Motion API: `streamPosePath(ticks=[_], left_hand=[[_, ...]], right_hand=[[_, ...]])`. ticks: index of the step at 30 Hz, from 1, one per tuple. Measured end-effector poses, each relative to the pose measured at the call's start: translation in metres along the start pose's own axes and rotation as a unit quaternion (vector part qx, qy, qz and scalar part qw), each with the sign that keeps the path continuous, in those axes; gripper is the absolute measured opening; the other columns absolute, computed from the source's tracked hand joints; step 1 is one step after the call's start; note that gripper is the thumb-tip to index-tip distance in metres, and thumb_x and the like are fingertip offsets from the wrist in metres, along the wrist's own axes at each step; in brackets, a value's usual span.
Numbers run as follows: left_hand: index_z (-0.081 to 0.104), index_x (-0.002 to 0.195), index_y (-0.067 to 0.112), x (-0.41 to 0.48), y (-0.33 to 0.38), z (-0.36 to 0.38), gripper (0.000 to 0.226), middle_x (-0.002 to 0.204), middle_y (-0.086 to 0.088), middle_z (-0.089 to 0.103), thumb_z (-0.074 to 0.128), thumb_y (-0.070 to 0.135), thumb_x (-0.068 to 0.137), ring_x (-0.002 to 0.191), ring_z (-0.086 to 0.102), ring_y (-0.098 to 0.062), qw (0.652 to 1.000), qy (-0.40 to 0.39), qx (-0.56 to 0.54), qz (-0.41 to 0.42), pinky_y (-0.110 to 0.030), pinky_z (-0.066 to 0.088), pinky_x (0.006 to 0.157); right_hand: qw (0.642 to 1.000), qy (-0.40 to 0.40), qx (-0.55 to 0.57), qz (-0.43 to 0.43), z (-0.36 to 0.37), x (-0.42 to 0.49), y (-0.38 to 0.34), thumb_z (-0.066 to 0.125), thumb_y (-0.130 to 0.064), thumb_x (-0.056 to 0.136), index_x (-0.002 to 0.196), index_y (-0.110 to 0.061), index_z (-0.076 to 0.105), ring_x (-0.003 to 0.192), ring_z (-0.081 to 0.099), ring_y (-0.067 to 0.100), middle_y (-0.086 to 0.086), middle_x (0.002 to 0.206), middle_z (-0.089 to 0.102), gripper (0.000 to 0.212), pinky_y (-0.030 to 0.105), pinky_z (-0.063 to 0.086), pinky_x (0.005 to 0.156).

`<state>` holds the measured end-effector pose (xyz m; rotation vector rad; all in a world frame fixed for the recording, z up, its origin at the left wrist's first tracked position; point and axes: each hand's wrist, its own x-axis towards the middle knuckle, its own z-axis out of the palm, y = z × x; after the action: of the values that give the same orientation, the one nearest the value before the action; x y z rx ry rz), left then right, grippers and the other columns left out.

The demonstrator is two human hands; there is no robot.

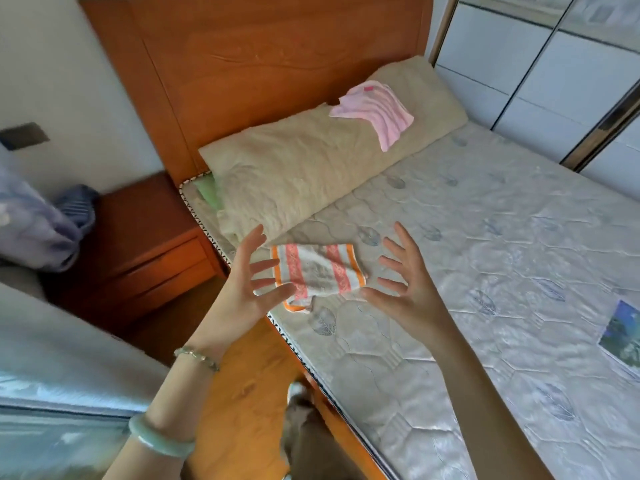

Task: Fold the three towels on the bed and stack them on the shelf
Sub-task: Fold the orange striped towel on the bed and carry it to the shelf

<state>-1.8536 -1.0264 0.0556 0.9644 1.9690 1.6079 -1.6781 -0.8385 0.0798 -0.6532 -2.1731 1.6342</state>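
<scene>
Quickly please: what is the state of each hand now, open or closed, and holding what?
Left hand: open, fingers spread, holding nothing.
Right hand: open, fingers spread, holding nothing; the orange-striped white cloth towel lies on the mattress between them.

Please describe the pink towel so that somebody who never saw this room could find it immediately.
Start at the wooden headboard, then look down to the long beige pillow lying against it. The pink towel lies rumpled on the pillow's far end. Unlike the orange-striped towel on the mattress between the hands, it is pale pink with white stripes.
</scene>
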Motion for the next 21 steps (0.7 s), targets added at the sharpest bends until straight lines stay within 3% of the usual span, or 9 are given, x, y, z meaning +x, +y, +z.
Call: streamPosePath(ticks=[5,9,13,18,21], left_hand=[[0.019,0.139,0.050,0.076,-0.048,-0.022,0.092,0.149,0.011,0.029,0.077,0.032,0.070,0.122,0.052,-0.007,0.999,-0.027,0.002,-0.031,-0.032,0.051,0.093],[0.018,0.140,0.049,0.152,-0.080,-0.033,0.092,0.149,0.012,0.028,0.077,0.031,0.071,0.121,0.052,-0.003,0.996,-0.057,0.023,-0.065,-0.030,0.051,0.093],[0.017,0.144,0.043,0.221,-0.108,-0.040,0.093,0.146,0.013,0.029,0.077,0.018,0.078,0.120,0.051,0.000,0.991,-0.092,0.046,-0.090,-0.025,0.050,0.092],[0.013,0.148,0.036,0.282,-0.156,-0.045,0.095,0.144,0.011,0.030,0.076,0.018,0.080,0.117,0.050,-0.002,0.983,-0.080,0.059,-0.152,-0.021,0.045,0.091],[0.013,0.148,0.037,0.308,-0.201,-0.038,0.091,0.146,0.012,0.029,0.074,0.021,0.082,0.118,0.047,-0.001,0.967,-0.125,0.089,-0.203,-0.023,0.043,0.096]], right_hand=[[1.000,0.004,-0.016,0.020,0.020,0.083,0.030,0.078,-0.014,0.079,0.144,-0.051,0.018,0.136,0.038,0.007,-0.012,0.153,0.030,0.096,0.042,0.041,0.108],[0.998,0.035,0.000,0.054,0.026,0.156,0.060,0.076,-0.009,0.079,0.144,-0.048,0.023,0.132,0.042,0.004,-0.017,0.147,0.035,0.093,0.031,0.046,0.104],[0.992,0.058,0.011,0.108,0.024,0.219,0.081,0.076,-0.008,0.080,0.142,-0.048,0.025,0.129,0.044,0.004,-0.015,0.148,0.037,0.090,0.022,0.044,0.099],[0.982,0.063,-0.007,0.178,0.015,0.284,0.122,0.080,-0.015,0.076,0.144,-0.041,0.030,0.124,0.049,0.009,-0.008,0.142,0.046,0.088,0.032,0.046,0.099],[0.974,0.076,-0.012,0.211,0.015,0.318,0.164,0.078,-0.009,0.076,0.134,-0.037,0.044,0.114,0.053,0.003,-0.011,0.128,0.054,0.073,0.028,0.048,0.092]])
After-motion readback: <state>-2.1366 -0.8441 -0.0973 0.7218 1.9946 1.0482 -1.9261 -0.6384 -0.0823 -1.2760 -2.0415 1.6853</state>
